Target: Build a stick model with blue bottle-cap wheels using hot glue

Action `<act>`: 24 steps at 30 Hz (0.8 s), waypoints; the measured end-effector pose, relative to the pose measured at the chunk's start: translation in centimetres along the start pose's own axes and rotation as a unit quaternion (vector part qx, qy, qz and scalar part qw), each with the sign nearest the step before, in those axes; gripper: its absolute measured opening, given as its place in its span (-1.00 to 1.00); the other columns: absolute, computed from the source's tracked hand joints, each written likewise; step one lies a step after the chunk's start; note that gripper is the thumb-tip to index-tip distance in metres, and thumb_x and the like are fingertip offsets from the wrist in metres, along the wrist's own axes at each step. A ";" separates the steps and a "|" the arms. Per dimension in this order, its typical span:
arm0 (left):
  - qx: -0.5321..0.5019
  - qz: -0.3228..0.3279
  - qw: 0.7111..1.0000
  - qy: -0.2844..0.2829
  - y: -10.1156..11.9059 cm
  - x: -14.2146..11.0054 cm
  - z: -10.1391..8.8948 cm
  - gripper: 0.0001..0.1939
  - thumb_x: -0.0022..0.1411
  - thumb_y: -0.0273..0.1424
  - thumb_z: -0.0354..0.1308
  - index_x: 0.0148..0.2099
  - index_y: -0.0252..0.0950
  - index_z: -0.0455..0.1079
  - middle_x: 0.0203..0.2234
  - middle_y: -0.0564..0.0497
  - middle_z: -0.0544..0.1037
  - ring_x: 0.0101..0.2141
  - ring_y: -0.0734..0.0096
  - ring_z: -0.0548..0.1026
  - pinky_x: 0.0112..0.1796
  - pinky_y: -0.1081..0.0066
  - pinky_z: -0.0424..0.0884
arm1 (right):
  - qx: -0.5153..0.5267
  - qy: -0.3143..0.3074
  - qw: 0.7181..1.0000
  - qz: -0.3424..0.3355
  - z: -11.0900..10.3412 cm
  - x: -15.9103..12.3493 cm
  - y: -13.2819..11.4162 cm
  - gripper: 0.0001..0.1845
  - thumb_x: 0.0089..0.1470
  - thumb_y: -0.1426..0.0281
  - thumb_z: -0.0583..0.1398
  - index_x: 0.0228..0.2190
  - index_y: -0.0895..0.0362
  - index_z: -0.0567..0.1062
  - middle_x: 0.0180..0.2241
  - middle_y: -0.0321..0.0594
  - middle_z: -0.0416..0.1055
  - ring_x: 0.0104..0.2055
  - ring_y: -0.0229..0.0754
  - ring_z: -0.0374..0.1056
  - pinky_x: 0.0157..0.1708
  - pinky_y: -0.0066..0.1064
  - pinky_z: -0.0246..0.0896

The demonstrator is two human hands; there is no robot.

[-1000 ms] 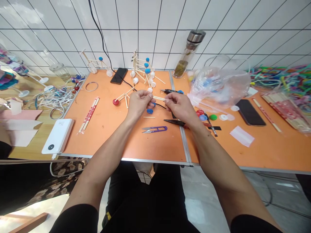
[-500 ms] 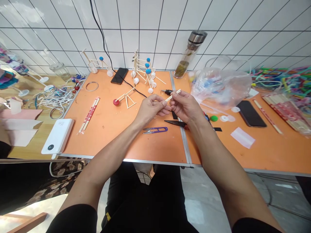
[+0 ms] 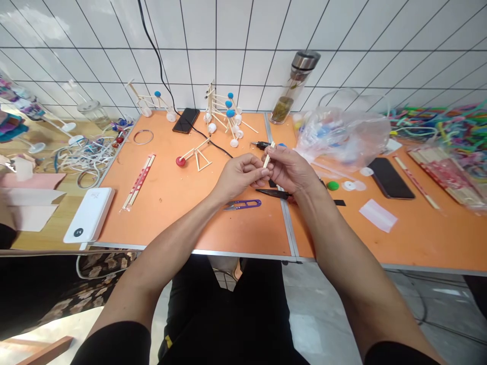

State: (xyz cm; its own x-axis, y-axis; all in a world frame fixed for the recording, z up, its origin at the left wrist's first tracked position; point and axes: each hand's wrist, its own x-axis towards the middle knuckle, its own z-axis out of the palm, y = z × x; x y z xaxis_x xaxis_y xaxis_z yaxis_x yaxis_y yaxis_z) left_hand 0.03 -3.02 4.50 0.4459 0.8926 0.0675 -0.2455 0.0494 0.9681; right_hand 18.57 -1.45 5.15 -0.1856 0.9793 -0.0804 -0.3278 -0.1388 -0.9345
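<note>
Short pale wooden sticks (image 3: 268,156), like cut chopstick pieces, stand steeply tilted between my hands above the orange table. My left hand (image 3: 242,175) is closed in a pinch at their lower end. My right hand (image 3: 291,170) pinches them higher up, its fingers partly hiding them. Beneath my right hand lies a dark-bladed cutting tool (image 3: 272,193), its handle covered. Purple thread snips (image 3: 245,204) rest just in front of my left hand. Behind the hands, a black pen-like tool (image 3: 261,145) lies on the table.
At the back stand stick frames with blue balls (image 3: 228,109); a smaller one has a red ball (image 3: 180,161). Wrapped chopsticks (image 3: 139,182), a power bank (image 3: 89,215), a glass bottle (image 3: 292,88), phones (image 3: 391,177) and a plastic bag (image 3: 342,134) surround the work area. A black cable crosses the table.
The sticks have turned from a shallow slant to a steep, nearly upright tilt. My hands stay close together, fingers shifted slightly around them.
</note>
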 end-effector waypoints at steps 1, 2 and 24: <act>0.005 -0.003 1.000 0.007 0.0 0.0 0.0 -0.45 0.08 -0.04 0.71 -0.28 -0.27 0.47 -0.48 0.06 0.70 -0.47 0.50 0.65 -0.38 0.49 0.54 | -0.002 0.010 1.000 -0.003 0.0 0.0 0.1 -0.40 -0.24 0.05 0.73 -0.41 0.09 0.57 -0.57 -0.39 0.43 -0.55 -0.36 0.31 -0.53 -0.51 0.39; 0.009 -0.006 1.000 0.016 -0.1 0.0 0.0 -0.49 0.14 -0.08 0.69 -0.28 -0.27 0.47 -0.48 0.06 0.71 -0.48 0.51 0.64 -0.39 0.50 0.53 | -0.003 0.019 1.000 -0.007 0.1 0.1 0.1 -0.38 -0.27 0.05 0.74 -0.41 0.09 0.58 -0.57 -0.39 0.45 -0.54 -0.36 0.32 -0.52 -0.52 0.40; 0.162 0.020 0.970 0.179 0.6 1.2 -2.8 -0.73 0.49 -0.22 0.38 -0.27 -0.20 0.51 -0.46 0.05 0.68 -0.53 0.48 0.48 -0.43 0.45 0.39 | -0.162 0.084 0.975 -0.128 0.7 0.0 1.5 -0.29 -0.13 -0.26 0.62 -0.33 0.04 0.61 -0.47 -0.30 0.56 -0.45 -0.23 0.50 -0.45 -0.44 0.48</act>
State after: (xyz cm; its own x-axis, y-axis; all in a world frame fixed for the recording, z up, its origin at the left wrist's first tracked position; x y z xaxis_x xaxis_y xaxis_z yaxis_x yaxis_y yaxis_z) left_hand -2.03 -0.66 4.52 0.0998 0.9921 0.0756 0.0528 -0.0812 0.9953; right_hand 17.46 -1.74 3.99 0.0271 0.9900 0.1387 -0.0278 0.1395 -0.9898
